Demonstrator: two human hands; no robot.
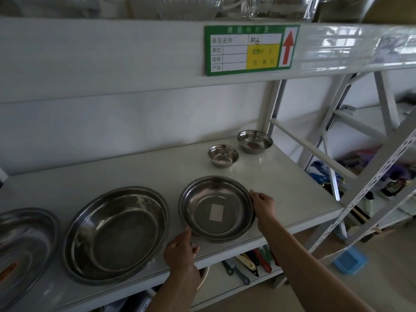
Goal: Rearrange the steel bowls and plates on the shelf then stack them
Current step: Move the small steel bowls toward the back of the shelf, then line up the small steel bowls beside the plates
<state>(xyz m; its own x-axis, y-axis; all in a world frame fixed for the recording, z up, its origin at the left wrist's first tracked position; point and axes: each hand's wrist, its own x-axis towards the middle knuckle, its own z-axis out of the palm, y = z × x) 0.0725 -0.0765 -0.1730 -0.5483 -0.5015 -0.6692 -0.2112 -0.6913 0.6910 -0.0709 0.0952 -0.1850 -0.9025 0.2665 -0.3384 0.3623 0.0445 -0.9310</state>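
Observation:
A medium steel plate [202,199] with a white sticker inside lies near the front of the white shelf [135,167]. My left hand [181,251] touches its near-left rim and my right hand [262,204] grips its right rim. To the left lies a larger steel plate [117,235], apparently two nested. Another large plate [22,242] is cut off at the far left. Farther back stand a small steel bowl [222,156] and a slightly wider steel bowl [254,141] by the shelf post.
The upper shelf board carries a green label [251,50] and glassware above. Utensils [252,263] lie on the shelf below. A second rack frame [369,183] stands at the right, with a blue box [350,260] on the floor.

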